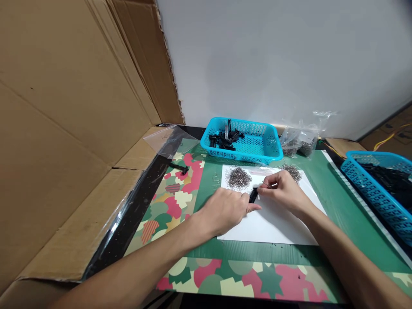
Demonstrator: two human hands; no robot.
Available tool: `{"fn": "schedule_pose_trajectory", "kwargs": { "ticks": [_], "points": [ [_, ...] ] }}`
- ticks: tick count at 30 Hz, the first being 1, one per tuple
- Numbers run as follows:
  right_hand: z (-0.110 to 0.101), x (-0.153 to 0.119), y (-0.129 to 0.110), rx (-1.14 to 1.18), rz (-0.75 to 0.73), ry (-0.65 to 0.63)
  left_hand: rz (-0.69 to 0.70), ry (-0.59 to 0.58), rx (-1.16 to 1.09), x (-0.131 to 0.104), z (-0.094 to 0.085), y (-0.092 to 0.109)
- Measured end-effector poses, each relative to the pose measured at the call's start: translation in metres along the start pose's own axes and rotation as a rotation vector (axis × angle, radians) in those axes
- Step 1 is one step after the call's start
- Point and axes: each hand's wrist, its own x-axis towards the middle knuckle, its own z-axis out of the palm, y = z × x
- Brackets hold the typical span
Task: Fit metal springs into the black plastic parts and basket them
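Over a white sheet [270, 229], my left hand [228, 210] is closed round a small black plastic part [253, 195], whose upper end sticks out past the fingers. My right hand [281, 191] is pinched at that end, with a thin metal piece [266, 184] between thumb and fingers; its exact shape is too small to tell. A pile of small metal pieces [238, 177] lies on the sheet just beyond my left hand. Behind my right hand sits a second metal pile [291, 171], partly hidden by it.
A blue basket [251, 156] with black parts stands at the back. Another blue basket [375, 199] full of black parts is at the right. Plastic bags [305, 143] of metal pieces lean near the wall. One black part [180, 168] lies at the left. Cardboard [58, 128] borders the left side.
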Motion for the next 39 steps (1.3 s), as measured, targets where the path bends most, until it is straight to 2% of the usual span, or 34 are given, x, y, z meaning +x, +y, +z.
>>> {"fn": "schedule_pose_trajectory", "kwargs": {
  "ticks": [6, 10, 13, 17, 20, 23, 29, 33, 39],
  "points": [
    [-0.011, 0.001, 0.002, 0.014, -0.044, -0.102, -0.010, -0.022, 0.032, 0.000, -0.001, 0.000],
    [-0.026, 0.000, 0.003, -0.017, -0.007, -0.183, -0.009, -0.026, 0.027, 0.001, -0.002, 0.000],
    [-0.029, -0.002, 0.000, 0.055, -0.006, -0.130, -0.007, -0.031, 0.025, 0.001, -0.003, 0.000],
    [-0.012, -0.001, -0.007, 0.419, -0.079, 0.155, -0.016, -0.042, 0.032, 0.002, -0.005, 0.000],
    [0.005, 0.004, -0.010, 0.620, -0.168, 0.231, -0.012, -0.057, 0.040, 0.001, -0.006, 0.001],
    [0.018, 0.010, -0.011, 0.697, -0.199, 0.207, 0.006, -0.054, 0.051, 0.001, -0.005, 0.001],
    [0.025, 0.012, -0.014, 0.763, -0.111, 0.076, 0.040, 0.020, 0.038, 0.001, 0.003, 0.000],
    [0.026, 0.011, -0.015, 0.765, -0.113, 0.058, 0.057, 0.036, 0.036, 0.000, 0.005, 0.000],
    [0.030, 0.012, -0.009, 0.731, -0.195, 0.068, 0.070, 0.059, 0.039, -0.001, 0.006, -0.001]
  ]
}}
